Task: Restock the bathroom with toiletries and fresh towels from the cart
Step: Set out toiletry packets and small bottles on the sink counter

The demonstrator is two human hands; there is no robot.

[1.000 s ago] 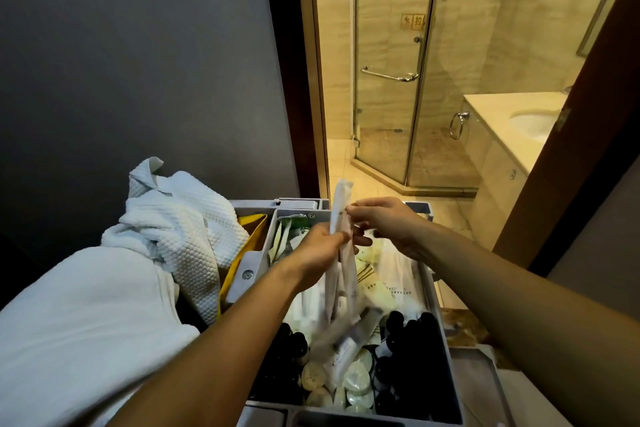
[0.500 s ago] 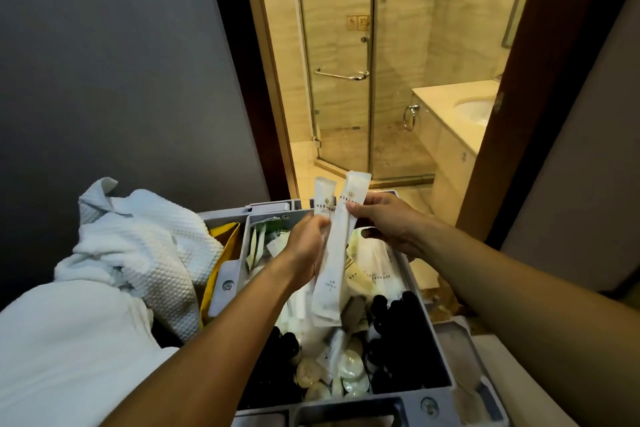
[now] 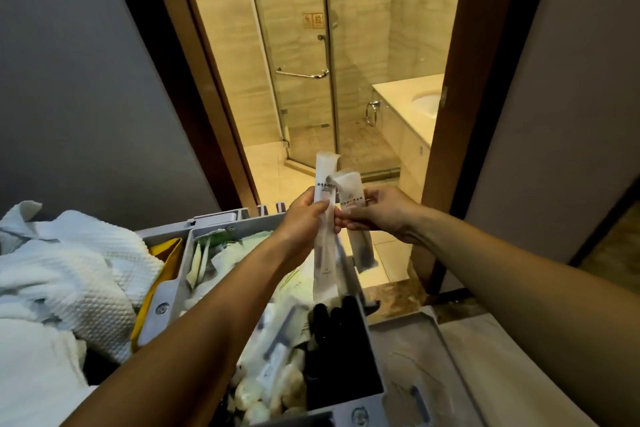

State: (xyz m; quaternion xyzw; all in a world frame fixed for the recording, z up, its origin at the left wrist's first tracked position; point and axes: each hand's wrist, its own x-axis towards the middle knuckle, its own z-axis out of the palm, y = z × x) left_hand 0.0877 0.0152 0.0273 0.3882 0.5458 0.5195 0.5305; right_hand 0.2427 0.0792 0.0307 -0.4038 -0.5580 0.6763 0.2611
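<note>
Head view. Grey plastic cart tray (image 3: 166, 302), the landmark here: compartments hold white sachets, round pale soaps (image 3: 249, 399) and black bottles (image 3: 332, 326).

Above the tray, left hand (image 3: 304, 218) pinches a long white toiletry sachet (image 3: 325, 229) upright, fingers curled round its middle. Just beside it, right hand (image 3: 377, 208) pinches a shorter clear-and-white sachet (image 3: 353, 211), likely being sorted before carrying in.

Printed dark characters on both sachets; too blurred to read.

Left of the tray, white waffle-weave towels (image 3: 83, 267) lie heaped. Beyond the tray, the bathroom doorway, glass shower door (image 3: 294, 80) and pale vanity tabletop (image 3: 398, 94).
</note>
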